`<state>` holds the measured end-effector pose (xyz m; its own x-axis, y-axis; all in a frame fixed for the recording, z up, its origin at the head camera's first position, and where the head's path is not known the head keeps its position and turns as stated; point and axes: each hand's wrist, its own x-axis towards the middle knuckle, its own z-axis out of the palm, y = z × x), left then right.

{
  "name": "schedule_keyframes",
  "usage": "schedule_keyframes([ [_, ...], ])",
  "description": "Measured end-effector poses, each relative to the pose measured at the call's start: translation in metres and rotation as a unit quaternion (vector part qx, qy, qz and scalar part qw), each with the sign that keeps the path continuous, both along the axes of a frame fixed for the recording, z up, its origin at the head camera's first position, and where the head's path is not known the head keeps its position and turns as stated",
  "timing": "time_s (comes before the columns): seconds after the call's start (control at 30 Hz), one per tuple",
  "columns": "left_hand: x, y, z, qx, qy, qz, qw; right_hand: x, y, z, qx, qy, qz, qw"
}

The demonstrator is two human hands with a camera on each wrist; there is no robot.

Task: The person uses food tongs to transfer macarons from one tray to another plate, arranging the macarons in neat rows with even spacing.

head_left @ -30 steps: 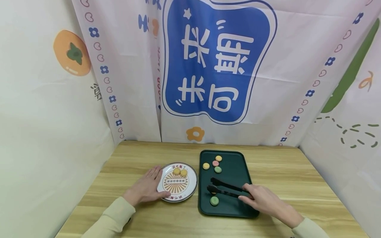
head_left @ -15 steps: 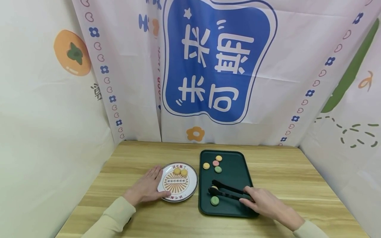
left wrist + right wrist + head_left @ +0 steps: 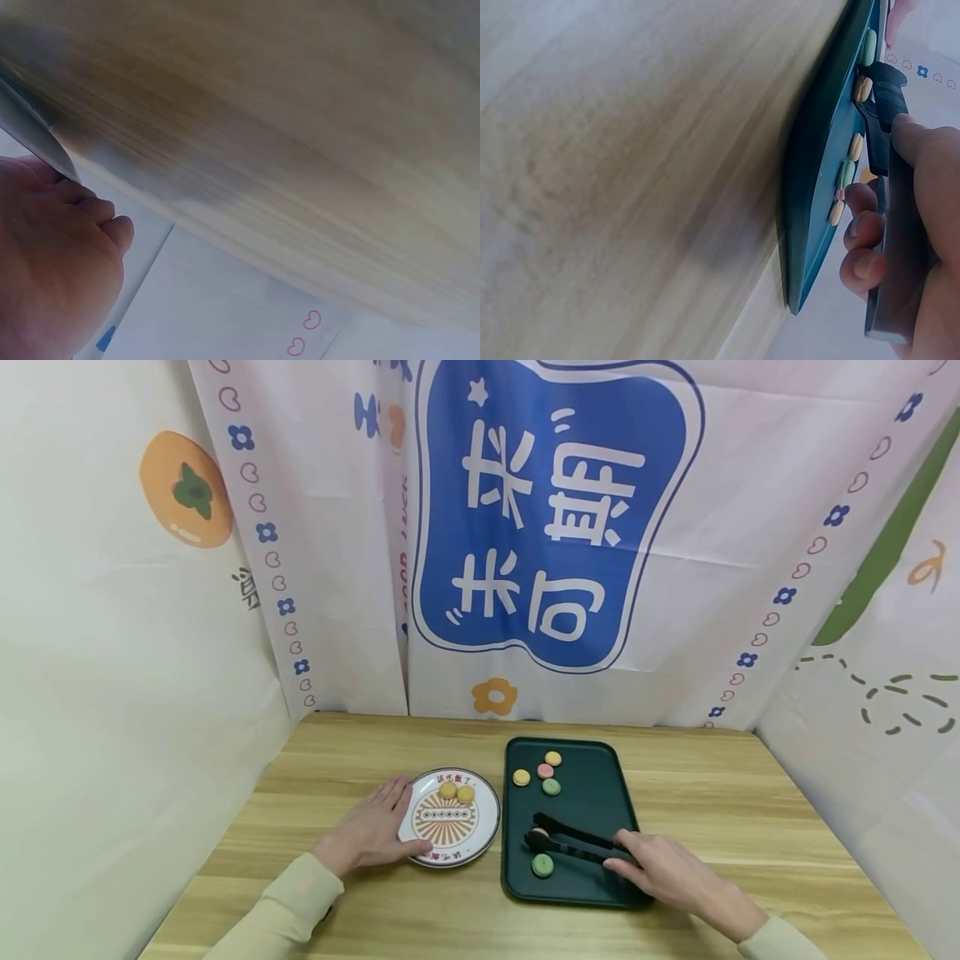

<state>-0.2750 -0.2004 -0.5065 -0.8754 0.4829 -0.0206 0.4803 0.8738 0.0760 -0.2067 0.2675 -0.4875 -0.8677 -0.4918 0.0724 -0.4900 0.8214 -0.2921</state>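
Observation:
My left hand (image 3: pixel 369 829) rests at the left rim of a white plate (image 3: pixel 483 831), fingers stretched along the edge and thumb over the near rim. Two yellow macarons (image 3: pixel 457 792) sit side by side on that plate. To the right, my right hand (image 3: pixel 667 870) holds black tongs (image 3: pixel 577 852) by their arms, low over a dark green tray (image 3: pixel 592 768). The tips are spread, one on each side of a yellow macaron (image 3: pixel 863 88) that the near tip partly hides in the head view. Just nearer lies a green macaron (image 3: pixel 542 865).
Farther up the tray are a pink macaron (image 3: pixel 545 771), a second green macaron (image 3: pixel 552 787) and two yellow macarons (image 3: pixel 521 777). Plate and tray stand close together on the wooden table (image 3: pixel 420 918). Printed cloth (image 3: pixel 352 652) hangs behind the table's far edge.
The tongs' tips have shifted slightly right and nearer to me, so more of the yellow macaron between them shows. My left hand stays at the plate.

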Motion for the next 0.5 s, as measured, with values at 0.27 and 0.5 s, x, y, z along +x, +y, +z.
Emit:
schedule_keyframes([
  [0.27,0.0007,0.0006,0.0013,-0.004,-0.001,0.004,1.0,-0.0037,-0.0016,0.0019,-0.005,0.005,-0.008,1.0],
  [0.5,0.0018,0.0007,0.0016,-0.006,-0.004,0.007,0.9999,-0.0074,-0.0035,0.0029,-0.006,0.01,-0.004,1.0],
])
